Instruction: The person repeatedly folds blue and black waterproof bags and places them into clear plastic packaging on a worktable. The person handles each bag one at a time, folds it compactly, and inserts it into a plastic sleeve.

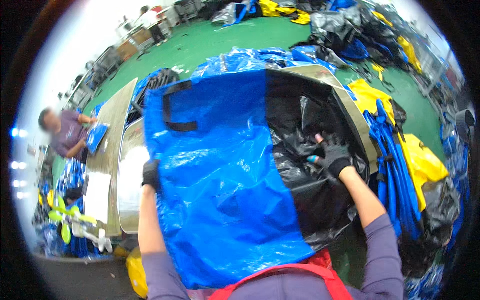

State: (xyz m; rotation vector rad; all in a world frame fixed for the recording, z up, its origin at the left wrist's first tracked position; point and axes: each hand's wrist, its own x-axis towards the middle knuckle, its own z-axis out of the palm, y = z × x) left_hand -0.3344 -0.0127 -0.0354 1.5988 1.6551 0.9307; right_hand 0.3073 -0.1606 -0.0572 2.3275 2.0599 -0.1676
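Observation:
A large waterproof-looking bag or sheet, part glossy blue and part black, lies spread in front of me, wrinkled. A black strap forms a squared loop near its far left corner. At the blue left edge is my left hand in a dark glove, closed on the edge, its fingers mostly hidden. Spread over the black part, my right hand rests with fingers apart, in a dark glove with some fingertips bare or coloured.
Worktables stand beneath and left of the material. A green fan is at lower left. Blue folded pieces and yellow sheets hang at right. One person handles a blue piece at left; another stands far back.

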